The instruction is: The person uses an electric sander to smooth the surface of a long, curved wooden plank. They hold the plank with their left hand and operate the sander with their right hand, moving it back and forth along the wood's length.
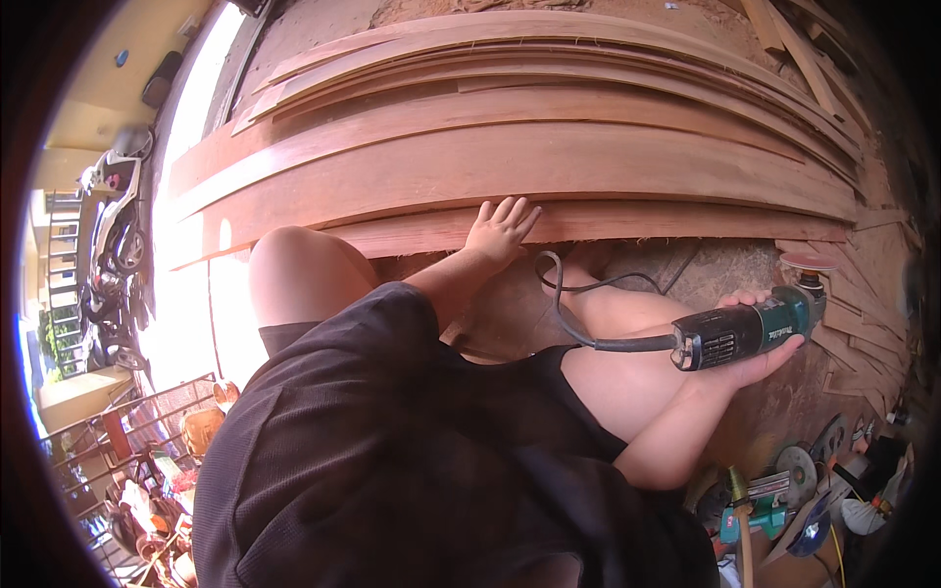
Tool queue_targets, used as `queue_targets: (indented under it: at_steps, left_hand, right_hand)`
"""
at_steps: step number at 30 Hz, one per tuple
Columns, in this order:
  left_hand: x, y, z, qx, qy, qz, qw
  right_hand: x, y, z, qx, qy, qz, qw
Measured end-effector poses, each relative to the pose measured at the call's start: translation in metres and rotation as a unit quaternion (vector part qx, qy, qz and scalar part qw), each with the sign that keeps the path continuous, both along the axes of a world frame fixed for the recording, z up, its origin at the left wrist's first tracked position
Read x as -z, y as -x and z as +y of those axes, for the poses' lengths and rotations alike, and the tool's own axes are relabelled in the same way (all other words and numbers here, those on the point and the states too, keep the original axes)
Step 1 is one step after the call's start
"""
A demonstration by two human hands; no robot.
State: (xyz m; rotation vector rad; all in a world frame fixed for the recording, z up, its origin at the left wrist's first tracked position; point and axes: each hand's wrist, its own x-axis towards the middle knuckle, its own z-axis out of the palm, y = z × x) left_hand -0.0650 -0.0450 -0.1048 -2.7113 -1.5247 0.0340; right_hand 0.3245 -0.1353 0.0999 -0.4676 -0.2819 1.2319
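My right hand (769, 365) is wrapped round the body of a teal and black angle grinder (750, 331), held off to my right above my bent leg. A round reddish sanding disc (810, 261) sits on its head, facing up and away from me. From its rear end a dark power cord (564, 304) loops toward the boards. My left hand (503, 232) lies with fingers spread on the near edge of a reddish wooden board (431, 230), close to a wide plank (549, 162) just beyond it. Whether the disc is spinning cannot be told.
Several long boards (510, 61) lie stacked on the far side. Thin wood offcuts (867, 314) are heaped at the right. Tools and loose discs (796, 470) crowd the lower right. A wire rack with clutter (147, 490) stands lower left; motorbikes (116, 245) are parked outside.
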Motion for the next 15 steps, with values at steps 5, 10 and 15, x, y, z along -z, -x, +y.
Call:
queue_targets:
  at_steps: [5, 10, 15]
  left_hand:
    - [-0.027, 0.031, 0.063, -0.097, -0.083, -0.181, 0.975]
    - [-0.058, 0.119, 0.192, -0.227, 0.01, -0.01, 0.974]
    - [-0.046, 0.137, 0.177, -0.209, 0.01, -0.008, 0.978]
  right_hand:
    - [-0.005, 0.007, -0.004, 0.027, 0.003, 0.028, 0.999]
    - [-0.005, 0.0, -0.006, 0.05, 0.067, -0.025, 0.996]
    - [-0.02, 0.014, 0.005, 0.058, 0.088, -0.008, 0.994]
